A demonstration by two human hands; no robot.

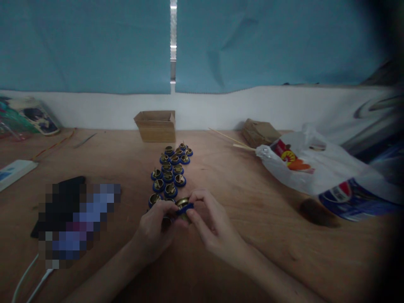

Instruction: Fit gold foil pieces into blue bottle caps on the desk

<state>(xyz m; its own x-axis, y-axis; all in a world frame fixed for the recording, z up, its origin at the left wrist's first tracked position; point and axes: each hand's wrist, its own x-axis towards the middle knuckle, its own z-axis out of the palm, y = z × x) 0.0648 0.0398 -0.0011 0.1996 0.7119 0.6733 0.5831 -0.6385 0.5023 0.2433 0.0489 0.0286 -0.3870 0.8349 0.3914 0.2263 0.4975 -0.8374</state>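
Between my hands is a small round brass-coloured piece with a blue rim (183, 205); its exact kind I cannot make out. My left hand (158, 223) grips its left side, thumb and fingers closed. At its right edge, my right hand (211, 225) pinches the piece between thumb and fingers. Just beyond, several similar brass pieces with blue bases (170, 190) stand close together in a narrow group running away from me. My left hand partly hides the nearest ones.
An open cardboard box (158, 131) stands by the wall, a brown paper packet (260, 132) farther right. On the right are a plastic bag (309, 162) and a tilted Pepsi bottle (350, 200). A black phone-like object (71, 189), a blurred-out item and white cables lie left.
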